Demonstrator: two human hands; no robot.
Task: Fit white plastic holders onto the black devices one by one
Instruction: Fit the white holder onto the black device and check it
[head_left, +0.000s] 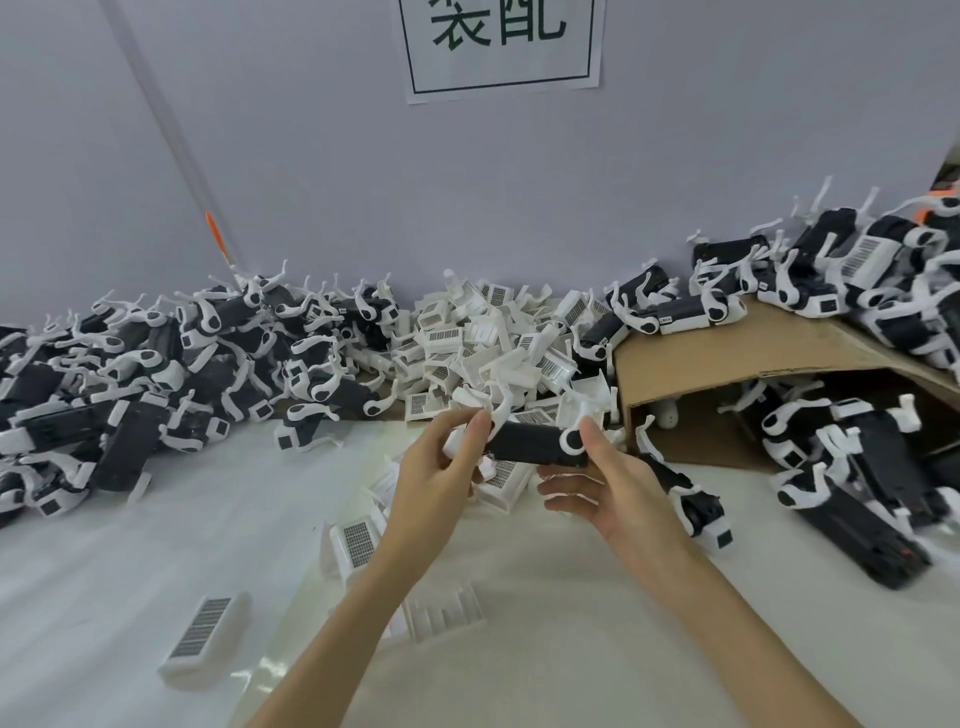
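Note:
A black device (535, 444) with white arms is held above the table's middle, lying roughly level. My left hand (441, 467) grips its left end, where a white plastic part sits; fingers hide that end. My right hand (597, 483) holds the right end, thumb by the white round piece, fingers curled underneath. Just below the device lies a white holder (501, 480) with a barcode label. A heap of loose white holders (498, 338) is piled behind the hands against the wall.
Black devices with white parts lie heaped at the left (130, 374) and right (857, 467). A tipped cardboard box (727, 358) spills more on the right. Single white holders (202, 642) (356, 540) (441, 613) lie on the white table near my forearms.

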